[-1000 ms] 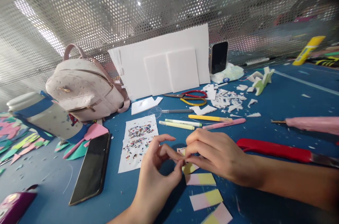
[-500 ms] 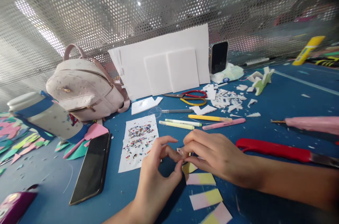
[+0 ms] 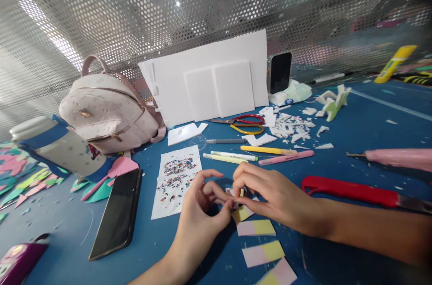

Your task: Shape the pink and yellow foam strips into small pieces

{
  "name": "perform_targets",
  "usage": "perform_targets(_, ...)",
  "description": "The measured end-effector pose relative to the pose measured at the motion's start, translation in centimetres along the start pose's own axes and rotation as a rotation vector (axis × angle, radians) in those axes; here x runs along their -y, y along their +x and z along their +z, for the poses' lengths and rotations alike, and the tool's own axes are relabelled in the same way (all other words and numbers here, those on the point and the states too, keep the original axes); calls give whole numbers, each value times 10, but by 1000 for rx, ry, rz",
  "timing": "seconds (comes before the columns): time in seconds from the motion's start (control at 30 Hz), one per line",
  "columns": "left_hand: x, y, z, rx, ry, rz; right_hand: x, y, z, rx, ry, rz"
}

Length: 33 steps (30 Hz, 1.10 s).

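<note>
My left hand (image 3: 205, 213) and my right hand (image 3: 273, 195) meet over the table, thumbs and fingertips pinched together. Between them is a small pinkish paper strip (image 3: 231, 191), mostly hidden by the fingers. Just under my right fingers lies a yellow-and-pink paper strip (image 3: 242, 214). Nearer to me are more flat two-coloured strips: one (image 3: 255, 228) close below the fingertips, another (image 3: 263, 253) slightly tilted, and a third (image 3: 278, 273) cut off by the bottom edge. Left of my left hand, a white sheet (image 3: 157, 206) carries many tiny coloured bits.
Pens (image 3: 286, 158), red-and-yellow-handled scissors (image 3: 248, 124) and white foam scraps (image 3: 290, 126) lie beyond my hands. A red-handled cutter (image 3: 351, 191) is beside my right forearm. Leftward are a black phone (image 3: 116, 213), a tumbler (image 3: 64, 148) and a backpack (image 3: 108, 109). White boards (image 3: 232, 89) stand behind.
My right fingertips have shifted slightly and opened a little, showing a yellow bit beneath them. My left hand has hardly moved. The strips and other objects lie as before.
</note>
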State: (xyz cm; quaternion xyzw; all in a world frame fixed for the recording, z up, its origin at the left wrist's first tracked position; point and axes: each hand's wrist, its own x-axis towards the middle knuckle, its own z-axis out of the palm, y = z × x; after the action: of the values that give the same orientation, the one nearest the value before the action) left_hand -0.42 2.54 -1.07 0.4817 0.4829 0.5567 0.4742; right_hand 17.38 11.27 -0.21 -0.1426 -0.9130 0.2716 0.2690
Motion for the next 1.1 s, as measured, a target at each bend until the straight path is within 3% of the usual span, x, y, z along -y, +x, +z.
perform_targets(0.67,0,2,2,29,-97,-3,-3,-2,3,4,113,67)
perform_targets(1.1,0,3,3,-44,-67,-25,4,1,7,-37,361,288)
